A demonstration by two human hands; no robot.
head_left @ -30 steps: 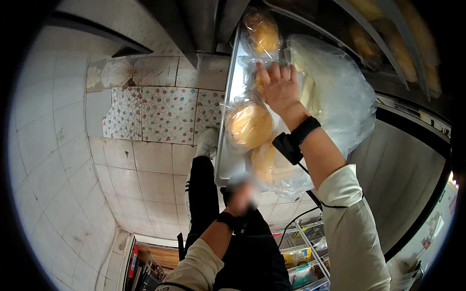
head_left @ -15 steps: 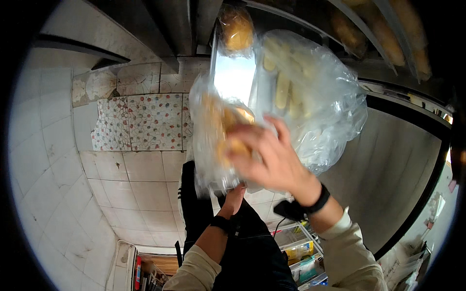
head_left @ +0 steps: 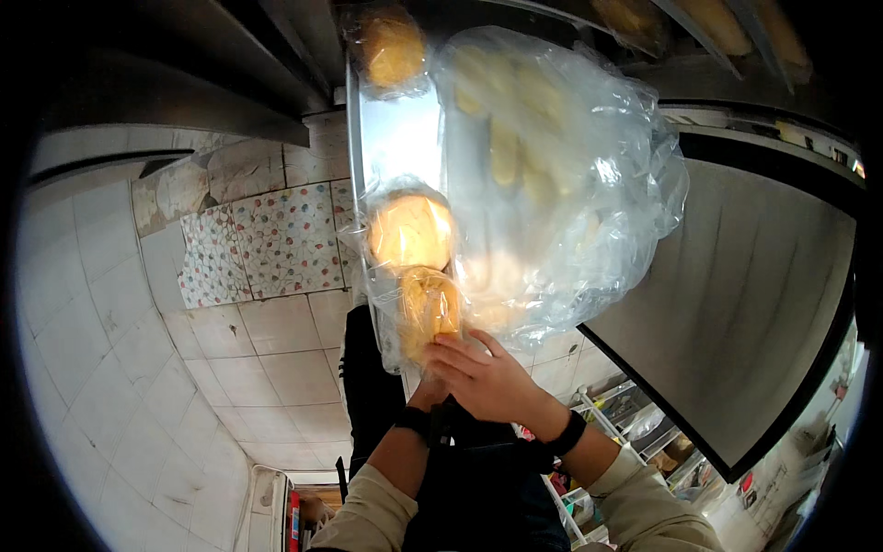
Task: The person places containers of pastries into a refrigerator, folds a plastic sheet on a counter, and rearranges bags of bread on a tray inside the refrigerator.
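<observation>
A long metal tray [head_left: 397, 138] stretches away in front of me, carrying breads in clear plastic. One round wrapped bun [head_left: 411, 230] lies midway along it and another wrapped bun [head_left: 391, 53] at the far end. My right hand [head_left: 492, 375] has its fingers curled against the near end of a smaller wrapped bread [head_left: 430, 304]. Under the tray's near end, my left hand [head_left: 429, 394] seems to grip the tray; my right hand and the tray hide its fingers. Right of the buns, a big clear plastic bag [head_left: 598, 202] covers pale, long pieces of dough [head_left: 504, 152].
Dark metal rack rails [head_left: 230, 83] rise at the far left; more breads [head_left: 717, 28] sit on rack shelves at the upper right. A grey panel with a black frame [head_left: 727, 304] stands to the right. Below it is a white shelf unit [head_left: 589, 515] with packages.
My right hand has moved nearer to me, from over the breads to the tray's near end. The round bun and smaller bread now lie uncovered by it. The view has shifted.
</observation>
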